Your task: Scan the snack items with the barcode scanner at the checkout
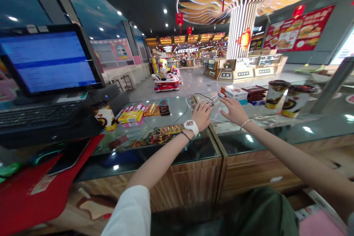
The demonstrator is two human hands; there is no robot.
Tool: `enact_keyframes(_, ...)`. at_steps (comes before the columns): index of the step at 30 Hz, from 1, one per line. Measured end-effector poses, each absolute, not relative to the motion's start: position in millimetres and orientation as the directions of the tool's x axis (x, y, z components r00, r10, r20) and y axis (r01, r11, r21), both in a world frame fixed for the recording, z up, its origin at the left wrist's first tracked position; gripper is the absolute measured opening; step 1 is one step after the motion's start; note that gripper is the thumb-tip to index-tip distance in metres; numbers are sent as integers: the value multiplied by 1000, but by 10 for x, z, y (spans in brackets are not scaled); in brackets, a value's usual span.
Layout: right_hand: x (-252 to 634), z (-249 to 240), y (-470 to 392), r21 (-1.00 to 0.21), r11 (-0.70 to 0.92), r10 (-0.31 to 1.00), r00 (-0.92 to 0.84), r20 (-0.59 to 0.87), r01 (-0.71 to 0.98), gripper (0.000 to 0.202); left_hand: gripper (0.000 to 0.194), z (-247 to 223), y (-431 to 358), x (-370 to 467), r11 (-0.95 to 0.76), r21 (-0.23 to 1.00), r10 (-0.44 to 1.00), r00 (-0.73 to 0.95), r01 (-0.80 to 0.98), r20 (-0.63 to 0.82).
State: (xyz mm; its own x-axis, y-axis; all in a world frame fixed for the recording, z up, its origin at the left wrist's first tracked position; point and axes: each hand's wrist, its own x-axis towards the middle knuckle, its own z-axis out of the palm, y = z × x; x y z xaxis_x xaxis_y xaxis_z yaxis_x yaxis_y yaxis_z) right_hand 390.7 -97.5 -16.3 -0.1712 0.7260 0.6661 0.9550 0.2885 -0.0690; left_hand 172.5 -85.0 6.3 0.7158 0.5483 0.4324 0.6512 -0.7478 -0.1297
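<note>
My left hand point(201, 115), with a white watch point(191, 127) at its wrist, is over the glass counter near the seam between two sections. A thin black cable point(203, 95) loops up from the glass to its fingertips, which appear to be closed on it. To the right, my right hand point(235, 111) wears a bracelet and has its fingers stretched forward, the thumb apart. A small pale item shows at its fingertips, too blurred to name. Just beyond it are stacked small boxes point(233, 91) and dark red packets point(254, 93).
Left of my hands lie a yellow box point(130, 117), snack packets point(151, 110) and a patterned cup point(105, 116). A monitor point(52, 62), keyboard point(41, 116) and phone point(69, 156) occupy the far left. Two lidded cups point(295, 101) stand right, near a metal post point(333, 86).
</note>
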Motion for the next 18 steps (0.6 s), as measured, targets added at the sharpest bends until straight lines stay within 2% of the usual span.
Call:
enact_keyframes(6, 4412, -226, -786, -87, 117, 757, -32, 653, 989, 59, 52, -29, -695, 2266, -765, -187, 510, 757, 616, 408)
enact_keyframes(12, 4644, -204, -585, -63, -20, 810, 53, 583, 998, 54, 57, -134, -475, 2681, -755, -180, 533, 750, 631, 392)
enact_keyframes(18, 4672, -198, -439, -94, -204, 866, 225, 446, 974, 34, 62, -275, -268, 3090, -748, -146, 566, 736, 648, 371)
